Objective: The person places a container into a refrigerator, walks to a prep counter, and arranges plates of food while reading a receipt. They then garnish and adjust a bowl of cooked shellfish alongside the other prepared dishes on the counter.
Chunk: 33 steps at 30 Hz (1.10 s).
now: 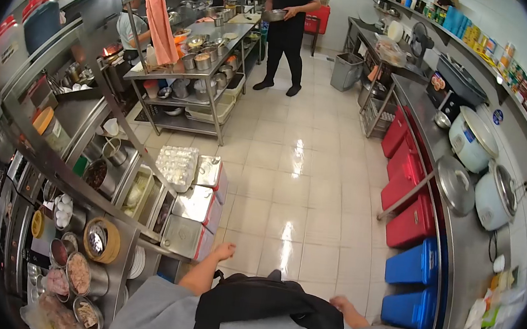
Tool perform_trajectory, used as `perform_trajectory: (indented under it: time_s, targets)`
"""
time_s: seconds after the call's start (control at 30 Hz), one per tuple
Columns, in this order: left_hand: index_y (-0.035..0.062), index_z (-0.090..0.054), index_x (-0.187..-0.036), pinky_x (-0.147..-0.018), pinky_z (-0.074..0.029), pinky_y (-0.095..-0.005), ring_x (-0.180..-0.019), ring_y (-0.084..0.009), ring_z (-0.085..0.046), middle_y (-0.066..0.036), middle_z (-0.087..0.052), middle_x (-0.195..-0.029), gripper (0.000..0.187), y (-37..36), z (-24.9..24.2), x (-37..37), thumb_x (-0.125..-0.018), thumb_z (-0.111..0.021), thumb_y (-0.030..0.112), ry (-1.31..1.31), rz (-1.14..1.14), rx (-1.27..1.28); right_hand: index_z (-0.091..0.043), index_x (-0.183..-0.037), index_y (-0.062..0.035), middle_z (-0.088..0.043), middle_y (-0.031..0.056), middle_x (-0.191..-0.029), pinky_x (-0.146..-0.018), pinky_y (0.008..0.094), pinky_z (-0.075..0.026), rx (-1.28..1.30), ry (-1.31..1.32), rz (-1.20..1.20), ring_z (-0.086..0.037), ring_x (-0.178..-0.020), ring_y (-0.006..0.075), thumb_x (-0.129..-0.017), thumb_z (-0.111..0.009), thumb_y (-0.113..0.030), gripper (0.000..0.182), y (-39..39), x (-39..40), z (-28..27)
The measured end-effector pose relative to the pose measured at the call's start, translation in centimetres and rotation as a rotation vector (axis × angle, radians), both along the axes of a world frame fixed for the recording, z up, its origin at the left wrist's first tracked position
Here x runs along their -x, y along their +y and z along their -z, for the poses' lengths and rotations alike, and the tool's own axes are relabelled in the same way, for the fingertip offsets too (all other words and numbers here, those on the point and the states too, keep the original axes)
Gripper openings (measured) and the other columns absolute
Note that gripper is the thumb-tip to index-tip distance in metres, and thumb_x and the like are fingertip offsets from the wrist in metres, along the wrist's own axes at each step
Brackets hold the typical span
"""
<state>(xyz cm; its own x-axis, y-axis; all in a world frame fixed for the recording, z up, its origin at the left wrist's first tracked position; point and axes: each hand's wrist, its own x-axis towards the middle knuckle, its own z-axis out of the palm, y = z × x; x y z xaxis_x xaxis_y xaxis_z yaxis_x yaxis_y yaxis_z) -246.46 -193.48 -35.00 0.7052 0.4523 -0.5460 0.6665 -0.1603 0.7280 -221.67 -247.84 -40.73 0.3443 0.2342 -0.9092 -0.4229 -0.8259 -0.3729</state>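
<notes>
My left hand (224,251) hangs in the air at my side, its fingers loosely curled, with nothing visible in it. Nearest to it are the square metal tins (187,238) standing on the floor to the left. My right hand (340,303) hangs low at my other side, fingers curled in, and I see nothing in it. The blue bins (407,307) under the right counter are the closest things to it, some way off. Neither hand touches anything. A black strap or bag (263,304) lies across my grey shirt.
Ahead runs a tiled floor (274,184). A person in black (285,40) stands there holding a metal pan (274,15). Left are steel shelves, egg trays (176,165) and food pots (80,274). Red bins (407,219) and rice cookers (474,139) line the right counter (458,247).
</notes>
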Motion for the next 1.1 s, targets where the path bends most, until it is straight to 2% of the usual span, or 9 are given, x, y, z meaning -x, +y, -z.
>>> perform_trajectory:
  time_s: [0.27,0.33,0.37,0.5,0.7,0.73,0.83,0.87,1.1]
  targets:
    - [0.0045,-0.068,-0.092,-0.058,-0.051,-0.035,-0.067,-0.0213,-0.065,-0.014,-0.067,-0.087,0.021,2.2,3.3,3.3,-0.077,-0.06,0.017,0.395,-0.226,0.206,-0.058,-0.106,-0.0005,-0.063,0.0096,-0.076,-0.054,0.0322,-0.053,-0.29,-0.345,-0.065,-0.061,-0.065,0.0173,-0.088,-0.052,-0.015,0.024,32.4,-24.3,-9.6]
    - [0.0058,-0.066,-0.076,-0.058,-0.049,-0.0379,-0.066,-0.0236,-0.064,-0.011,-0.067,-0.082,0.015,4.9,6.4,6.2,-0.075,-0.06,0.02,-0.001,1.068,-0.758,-0.057,-0.108,-0.0019,-0.062,0.0091,-0.076,-0.055,0.0313,-0.053,-0.343,-0.394,-0.185,-0.061,-0.067,0.0163,-0.087,-0.051,-0.013,0.025,38.1,-28.7,-10.4]
    - [0.0058,-0.066,-0.075,-0.058,-0.049,-0.0384,-0.066,-0.0245,-0.064,-0.011,-0.067,-0.08,0.017,4.4,6.0,6.5,-0.072,-0.062,0.022,0.133,0.892,-0.515,-0.057,-0.11,-0.0033,-0.062,0.0085,-0.077,-0.056,0.0304,-0.053,-0.391,-0.433,-0.283,-0.061,-0.068,0.0154,-0.087,-0.05,-0.011,0.026,39.6,-29.7,-10.2]
    - [0.0055,-0.064,-0.072,-0.058,-0.047,-0.0403,-0.067,-0.0281,-0.063,-0.013,-0.065,-0.076,0.025,7.9,4.6,3.6,-0.064,-0.068,0.029,0.251,0.622,-0.185,-0.057,-0.109,-0.0024,-0.064,0.0091,-0.076,-0.053,0.0307,-0.052,-0.397,-0.455,-0.263,-0.061,-0.064,0.0151,-0.086,-0.051,-0.011,0.025,42.1,-33.3,-10.0]
    - [0.0052,-0.069,-0.078,-0.06,-0.05,-0.04,-0.073,-0.0261,-0.066,-0.015,-0.067,-0.077,0.027,21.7,7.2,-16.3,-0.072,-0.061,0.03,0.334,1.076,-0.322,-0.066,-0.075,-0.0075,-0.067,0.0118,-0.072,-0.065,0.0375,-0.052,0.016,-0.351,-0.39,-0.064,-0.062,0.019,-0.083,-0.054,-0.033,0.03,30.4,-36.8,3.3]
    - [0.006,-0.071,-0.081,-0.066,-0.052,-0.042,-0.076,-0.0287,-0.067,-0.015,-0.068,-0.077,0.027,23.1,6.6,-19.9,-0.079,-0.053,0.026,0.383,0.598,-0.312,-0.066,-0.075,-0.0072,-0.067,0.0138,-0.075,-0.066,0.0367,-0.052,0.013,-0.625,-0.872,-0.065,-0.07,0.0181,-0.081,-0.055,-0.032,0.028,28.4,-35.9,0.2]
    - [0.006,-0.071,-0.082,-0.085,-0.049,-0.0413,-0.095,-0.0305,-0.063,-0.021,-0.065,-0.099,0.026,29.2,9.1,-33.9,-0.078,-0.053,0.024,0.128,0.168,-0.435,-0.066,-0.075,-0.0086,-0.067,0.0129,-0.077,-0.065,0.0372,-0.052,0.073,-0.497,-0.763,-0.065,-0.071,0.0192,-0.08,-0.056,-0.032,0.026,26.9,-36.6,-1.3]
    - [0.0071,-0.072,-0.084,-0.086,-0.049,-0.0409,-0.098,-0.032,-0.062,-0.019,-0.066,-0.1,0.023,31.5,6.1,-36.9,-0.078,-0.054,0.019,-0.027,0.556,-0.703,-0.066,-0.075,-0.0091,-0.067,0.0126,-0.077,-0.065,0.0374,-0.052,0.086,-0.458,-0.71,-0.065,-0.071,0.0195,-0.08,-0.057,-0.032,0.025,27.7,-38.0,-1.2]
    - [0.0087,-0.061,-0.114,-0.085,-0.049,-0.0403,-0.099,-0.0311,-0.061,-0.016,-0.066,-0.104,0.036,38.7,-3.5,-56.0,-0.079,-0.054,0.016,-0.147,-0.118,-0.148,-0.067,-0.075,-0.0124,-0.067,0.0106,-0.082,-0.065,0.0387,-0.051,0.029,-0.477,-0.892,-0.065,-0.074,0.0221,-0.077,-0.061,-0.033,0.021,39.3,-54.6,4.8]
